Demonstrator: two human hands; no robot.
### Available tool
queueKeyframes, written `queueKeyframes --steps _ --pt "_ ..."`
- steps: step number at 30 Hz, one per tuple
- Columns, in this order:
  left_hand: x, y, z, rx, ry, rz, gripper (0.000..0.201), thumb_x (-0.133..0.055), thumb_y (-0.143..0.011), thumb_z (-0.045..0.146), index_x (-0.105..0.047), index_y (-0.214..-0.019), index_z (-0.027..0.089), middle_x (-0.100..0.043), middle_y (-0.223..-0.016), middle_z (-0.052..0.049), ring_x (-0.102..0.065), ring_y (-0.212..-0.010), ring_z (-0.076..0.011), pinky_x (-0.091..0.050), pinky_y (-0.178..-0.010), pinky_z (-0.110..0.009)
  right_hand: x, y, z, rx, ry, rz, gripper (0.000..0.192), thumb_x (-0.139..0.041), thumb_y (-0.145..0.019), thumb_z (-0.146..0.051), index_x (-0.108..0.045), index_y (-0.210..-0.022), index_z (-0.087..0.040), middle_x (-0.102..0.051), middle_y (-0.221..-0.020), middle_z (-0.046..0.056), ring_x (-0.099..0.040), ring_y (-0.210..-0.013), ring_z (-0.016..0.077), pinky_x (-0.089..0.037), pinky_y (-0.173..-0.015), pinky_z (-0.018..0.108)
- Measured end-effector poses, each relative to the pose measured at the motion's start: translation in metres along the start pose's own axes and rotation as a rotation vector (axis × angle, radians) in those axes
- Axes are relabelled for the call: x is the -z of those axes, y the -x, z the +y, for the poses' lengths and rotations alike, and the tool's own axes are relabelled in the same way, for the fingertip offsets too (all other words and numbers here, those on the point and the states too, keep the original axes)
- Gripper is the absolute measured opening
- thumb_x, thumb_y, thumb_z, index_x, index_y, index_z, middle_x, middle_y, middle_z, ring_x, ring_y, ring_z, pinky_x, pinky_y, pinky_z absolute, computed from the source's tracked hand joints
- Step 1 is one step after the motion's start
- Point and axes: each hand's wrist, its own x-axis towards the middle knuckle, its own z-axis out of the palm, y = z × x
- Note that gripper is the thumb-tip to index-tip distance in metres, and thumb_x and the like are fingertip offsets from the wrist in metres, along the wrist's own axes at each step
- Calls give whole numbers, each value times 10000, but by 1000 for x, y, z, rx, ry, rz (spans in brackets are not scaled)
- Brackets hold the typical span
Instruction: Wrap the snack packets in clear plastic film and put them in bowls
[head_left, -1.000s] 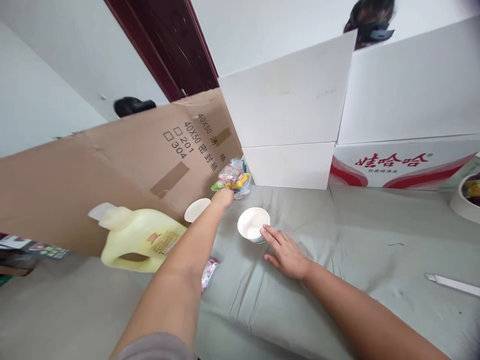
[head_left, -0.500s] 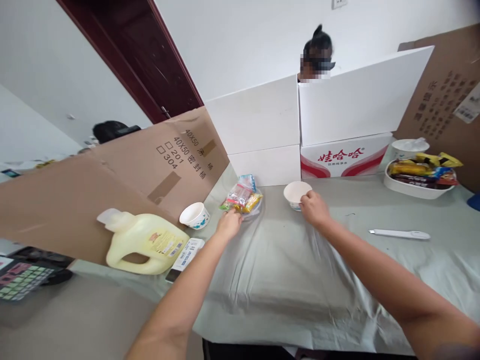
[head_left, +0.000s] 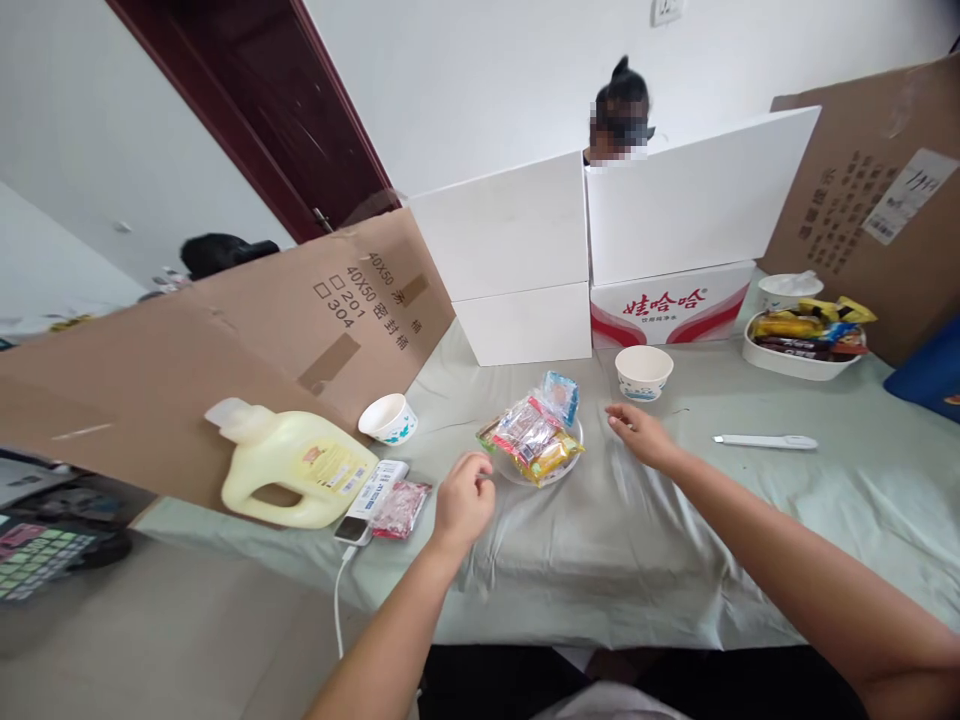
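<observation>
Snack plate (head_left: 504, 467), frame centre: loosely heaped; could spill if nudged. Left hand (head_left: 461, 500) grip curled, empty; right hand (head_left: 637, 435) spread flat on bench (head_left: 675, 540).

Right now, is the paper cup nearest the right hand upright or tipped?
Upright. The paper cup stands on its base with its open rim facing up, just beyond the right hand, untouched.

Matt, creased grey-green cloth (head_left: 675, 520) over the table, glossy crinkled plastic snack wrappers (head_left: 534, 440) on a clear smooth dish (head_left: 517, 472), smooth paper cup (head_left: 643, 372) at one o'clock, matt brown cardboard (head_left: 225, 350), smooth yellow plastic jug (head_left: 292, 470)
</observation>
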Motion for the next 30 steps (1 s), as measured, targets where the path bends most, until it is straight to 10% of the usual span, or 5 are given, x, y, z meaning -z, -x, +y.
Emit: queueKeyframes --steps 3,6,9,17,30 --pt "5 -12 -8 214 110 213 181 -496 -849 242 -546 -1019 203 -632 -1115 -105 -609 -1075 -232 -510 -891 -367 -21 -3 -6 -10 -147 -27 467 -341 -967 -450 -586 -1273 -197 -684 -1151 126 -668 -971 227 -540 -841 394" --pt "2 -33 -5 414 202 23 560 -534 -882 446 -400 -1347 164 -513 -1382 -185 -497 -1298 -278 -427 -1043 -420 -33 -10 -21 46 -260 -10 599 -211 -986 -556 -445 -1431 -230 -567 -1370 141 -603 -1160 248 -514 -920 439" --pt "-8 -44 10 402 263 -193 794 -580 -848 542 -269 -1469 157 -419 -1481 -201 -395 -1391 -299 -340 -1123 -442 -42 -11 -41 165 -320 -25 583 -311 -958 -606 -488 -1398 -267 -531 -1422 103 -495 -1300 255 -412 -1058 475" --pt "-17 -58 47 340 285 -90 908 -753 -702 529 -351 -1450 206 -319 -1449 -169 -409 -1358 -285 -342 -1132 -395 -55 16 -49 572 10 -59 514 -488 -936 -479 -487 -1371 -203 -482 -1429 165 -456 -1323 277 -373 -1077 504" --pt "-37 -71 70 409 55 -98 536 -790 -659 338 -607 -1153 240 -210 -1483 -104 -549 -1207 -269 -404 -1087 -375 -54 4 -26 76 -477 -7 429 -487 -890 -481 -556 -1218 -213 -664 -1182 107 -584 -1141 247 -401 -1032 471"
